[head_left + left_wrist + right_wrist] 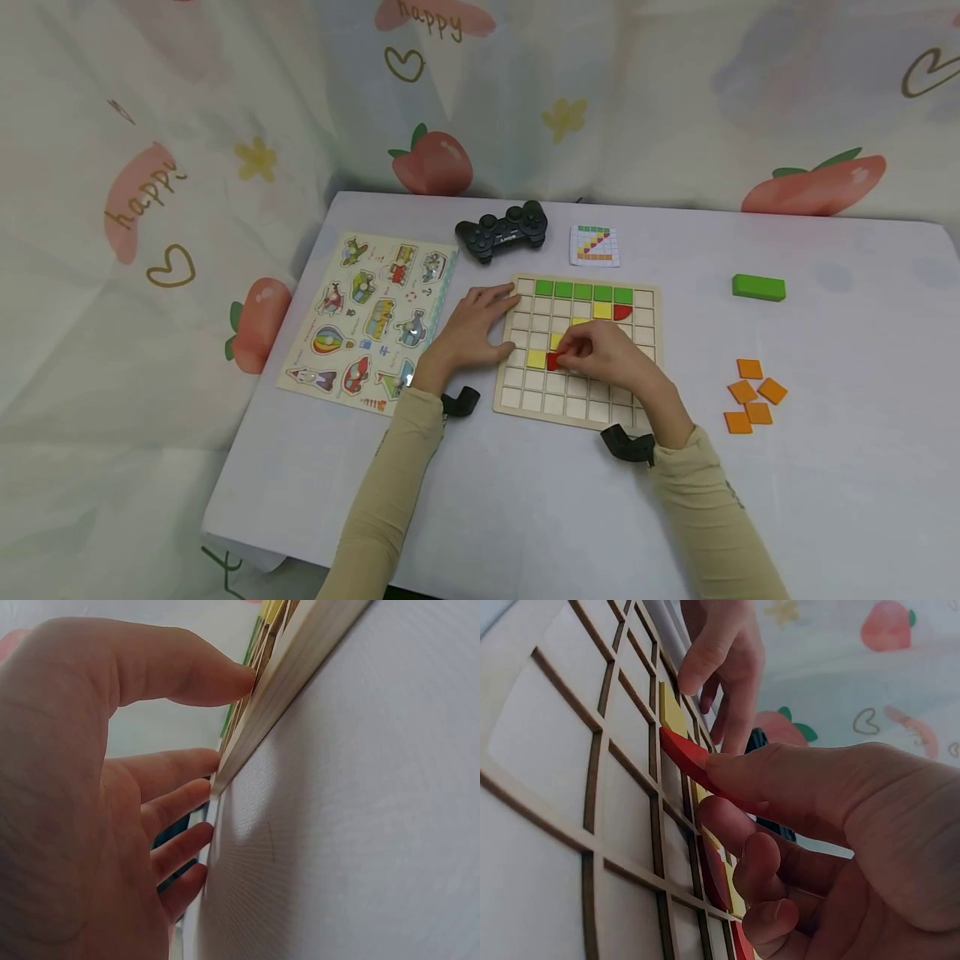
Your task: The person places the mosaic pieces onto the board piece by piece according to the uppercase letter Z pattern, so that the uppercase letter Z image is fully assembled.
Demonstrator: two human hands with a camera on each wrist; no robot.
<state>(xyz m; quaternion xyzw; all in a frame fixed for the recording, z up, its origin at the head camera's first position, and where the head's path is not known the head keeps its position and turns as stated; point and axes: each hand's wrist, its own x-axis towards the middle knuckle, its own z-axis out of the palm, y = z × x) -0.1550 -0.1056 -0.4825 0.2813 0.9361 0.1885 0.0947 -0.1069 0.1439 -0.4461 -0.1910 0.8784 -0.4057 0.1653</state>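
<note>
A wooden grid board point(553, 403) lies at the middle of the table. Green square tiles point(583, 291) line its top row, and yellow square tiles point(536, 358) form a diagonal below. My right hand point(611, 354) pinches a red quarter-round piece point(681, 752) between thumb and fingers, tilted over a cell beside the lowest yellow tile. Another red piece point(622, 312) sits near the upper right, and more red shows under my right fingers in the right wrist view. My left hand point(468, 329) rests at the board's left edge, fingers spread, thumb touching the rim.
Several loose orange tiles point(758, 413) lie at the right, below a green block point(759, 287). Behind the board are a black game controller point(504, 232) and a small pattern card point(595, 245). A picture puzzle board point(375, 321) lies left, close to my left wrist.
</note>
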